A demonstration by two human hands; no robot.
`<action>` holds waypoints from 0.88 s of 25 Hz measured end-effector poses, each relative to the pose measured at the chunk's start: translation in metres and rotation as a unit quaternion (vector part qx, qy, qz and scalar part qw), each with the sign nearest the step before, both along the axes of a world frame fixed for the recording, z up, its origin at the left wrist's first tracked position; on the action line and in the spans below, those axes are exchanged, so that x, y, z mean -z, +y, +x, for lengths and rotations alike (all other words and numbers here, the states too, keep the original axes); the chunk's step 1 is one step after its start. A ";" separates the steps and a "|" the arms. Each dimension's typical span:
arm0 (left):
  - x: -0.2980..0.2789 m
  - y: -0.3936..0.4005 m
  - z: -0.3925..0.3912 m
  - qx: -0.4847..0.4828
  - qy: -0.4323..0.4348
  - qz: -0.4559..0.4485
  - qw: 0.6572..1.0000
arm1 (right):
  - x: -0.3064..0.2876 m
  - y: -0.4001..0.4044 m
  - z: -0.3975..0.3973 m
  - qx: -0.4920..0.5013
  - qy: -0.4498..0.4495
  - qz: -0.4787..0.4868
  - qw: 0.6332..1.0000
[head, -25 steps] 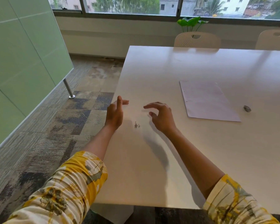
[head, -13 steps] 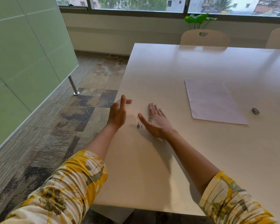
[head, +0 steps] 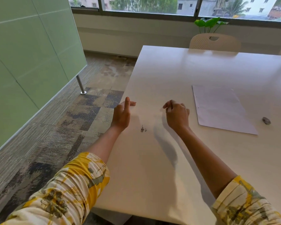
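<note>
Tabletop (head: 185, 70) with crumbs (head: 143, 128) near its edge.
Left hand (head: 121, 116) flat-fingered beside them; right hand (head: 177, 116), loosely curled, empty, should sweep low.

We are looking through one camera that is sitting on the person's head. We are facing forward and down, over the near left corner of the white counter (head: 177, 70). We are seeing very wide. The left grip (head: 121, 116) and the right grip (head: 177, 116) are showing close below us, and the window (head: 144, 4) is showing far ahead, up top.
</note>
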State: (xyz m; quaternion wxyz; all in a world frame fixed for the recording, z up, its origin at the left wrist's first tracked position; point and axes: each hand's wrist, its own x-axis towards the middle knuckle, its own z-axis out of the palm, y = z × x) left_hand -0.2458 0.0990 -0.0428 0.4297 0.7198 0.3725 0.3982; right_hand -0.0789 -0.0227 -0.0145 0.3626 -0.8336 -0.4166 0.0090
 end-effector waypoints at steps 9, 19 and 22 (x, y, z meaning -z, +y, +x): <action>0.005 0.005 0.003 0.008 0.044 0.001 0.999 | 0.028 0.032 0.047 -0.058 -0.067 -0.271 0.959; 0.006 0.005 0.004 0.022 0.076 0.038 0.996 | 0.020 0.082 0.025 -0.312 -0.108 -0.255 0.909; 0.004 0.003 0.003 0.027 0.071 0.029 0.997 | 0.024 0.070 0.009 -0.382 -0.118 -0.235 0.886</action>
